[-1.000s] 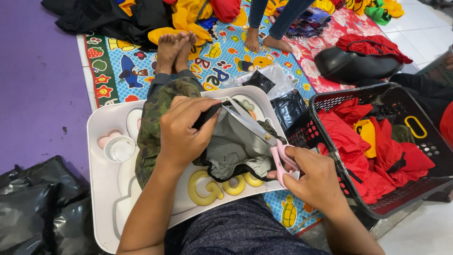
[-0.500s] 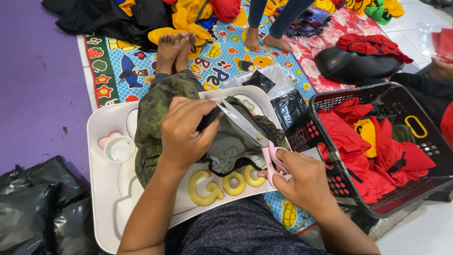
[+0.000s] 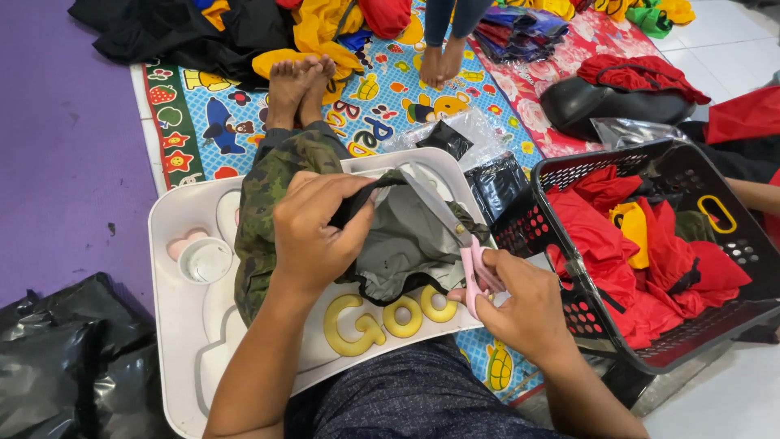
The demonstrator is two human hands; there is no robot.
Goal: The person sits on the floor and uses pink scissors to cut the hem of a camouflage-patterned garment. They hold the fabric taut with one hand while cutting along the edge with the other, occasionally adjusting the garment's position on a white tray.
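The left hand (image 3: 313, 236) is gripping grey-green fabric (image 3: 406, 244) over a white tray (image 3: 175, 325), while the right hand (image 3: 524, 305) is working pink-handled scissors (image 3: 455, 236) beside a black basket (image 3: 731, 244)

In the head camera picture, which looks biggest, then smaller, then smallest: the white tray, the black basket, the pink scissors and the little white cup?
1. White tray
2. Black basket, nearly as big; it is cut off at the edge, so this is unsure
3. Pink scissors in the right hand
4. Little white cup
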